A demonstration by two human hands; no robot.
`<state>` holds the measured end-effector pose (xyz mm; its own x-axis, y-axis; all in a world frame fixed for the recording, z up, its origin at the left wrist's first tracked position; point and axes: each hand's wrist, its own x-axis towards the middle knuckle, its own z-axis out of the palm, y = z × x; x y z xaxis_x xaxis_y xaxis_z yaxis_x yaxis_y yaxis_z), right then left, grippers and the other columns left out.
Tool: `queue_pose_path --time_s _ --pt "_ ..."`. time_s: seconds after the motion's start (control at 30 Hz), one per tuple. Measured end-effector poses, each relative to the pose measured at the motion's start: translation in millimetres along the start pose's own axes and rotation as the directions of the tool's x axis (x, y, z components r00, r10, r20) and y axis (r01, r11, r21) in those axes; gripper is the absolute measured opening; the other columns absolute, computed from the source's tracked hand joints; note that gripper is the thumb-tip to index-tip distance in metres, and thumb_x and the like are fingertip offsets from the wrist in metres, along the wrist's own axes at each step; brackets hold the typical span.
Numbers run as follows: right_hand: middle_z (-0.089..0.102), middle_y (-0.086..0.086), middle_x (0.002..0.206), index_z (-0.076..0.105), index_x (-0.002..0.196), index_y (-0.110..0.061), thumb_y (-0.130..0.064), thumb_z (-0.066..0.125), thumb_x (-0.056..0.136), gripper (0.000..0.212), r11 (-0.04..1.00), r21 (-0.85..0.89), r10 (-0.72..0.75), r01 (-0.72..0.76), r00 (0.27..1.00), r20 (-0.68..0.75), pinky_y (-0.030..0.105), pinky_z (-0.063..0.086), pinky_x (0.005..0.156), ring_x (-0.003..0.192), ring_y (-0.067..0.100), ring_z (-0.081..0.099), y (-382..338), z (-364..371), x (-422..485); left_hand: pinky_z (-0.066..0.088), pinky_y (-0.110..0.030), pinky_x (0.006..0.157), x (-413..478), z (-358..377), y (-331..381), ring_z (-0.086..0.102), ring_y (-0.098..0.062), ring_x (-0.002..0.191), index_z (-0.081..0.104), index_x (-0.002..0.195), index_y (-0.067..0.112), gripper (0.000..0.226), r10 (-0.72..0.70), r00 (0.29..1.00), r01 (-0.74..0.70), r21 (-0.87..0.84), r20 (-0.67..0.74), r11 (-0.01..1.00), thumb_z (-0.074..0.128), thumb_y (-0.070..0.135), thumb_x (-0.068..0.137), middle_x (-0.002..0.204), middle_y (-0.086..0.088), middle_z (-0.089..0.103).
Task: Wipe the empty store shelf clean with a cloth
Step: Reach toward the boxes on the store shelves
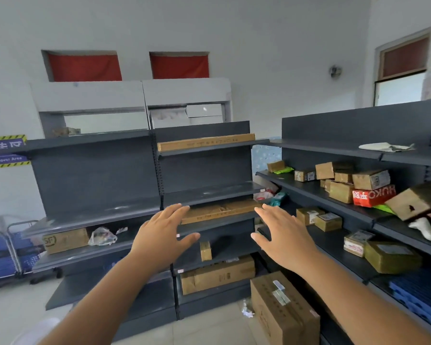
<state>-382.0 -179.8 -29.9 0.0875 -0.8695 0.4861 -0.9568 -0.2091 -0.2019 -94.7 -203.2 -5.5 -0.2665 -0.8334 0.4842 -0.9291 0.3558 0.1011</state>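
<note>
Dark grey shelving [97, 175] fills the middle of the view, with a second run [358, 130] going off toward 3 o'clock. The upper boards of the left bay are bare. A long flat carton [205, 143] lies on the top board of the middle bay near 12 o'clock, and another [222, 210] lies on a lower board at centre, between the two hands. A big box [281, 310] stands on the floor at 5 o'clock. Small parcels [343, 183] crowd the right-hand boards around 3 o'clock. A pale cloth [386, 146] lies crumpled on the top right board at 2 o'clock, well apart from both hands. The left hand [164, 235] and right hand [284, 235] are raised before the shelving, fingers spread, holding nothing.
</note>
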Motion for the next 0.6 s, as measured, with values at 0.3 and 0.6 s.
queue_pose_path --time_s 0.3,0.6 --pt "0.026 -0.006 0.156 0.024 0.145 -0.031 -0.055 0.043 0.090 0.063 0.987 -0.110 0.113 -0.117 0.993 -0.040 0.047 0.025 0.114 0.145 0.019 0.020 111.8 3.3 64.9 0.039 -0.041 0.106 126.1 79.8 58.4 0.038 -0.016 0.133 0.023 0.143 0.038 0.074 0.109 0.993 -0.105 -0.075 0.049 0.992 0.044 0.072 0.080 0.149 0.011 0.037" --pt "0.027 -0.005 0.155 0.025 0.146 -0.030 -0.054 0.045 0.090 0.064 0.937 -0.226 0.260 -0.268 0.964 -0.064 0.044 0.029 0.114 0.143 0.017 0.023 213.3 30.7 112.4 0.039 -0.039 0.106 261.2 182.3 114.5 0.039 -0.015 0.133 0.023 0.143 0.037 0.075 0.313 0.949 -0.302 -0.181 0.038 0.936 0.045 0.071 0.080 0.151 0.011 0.032"
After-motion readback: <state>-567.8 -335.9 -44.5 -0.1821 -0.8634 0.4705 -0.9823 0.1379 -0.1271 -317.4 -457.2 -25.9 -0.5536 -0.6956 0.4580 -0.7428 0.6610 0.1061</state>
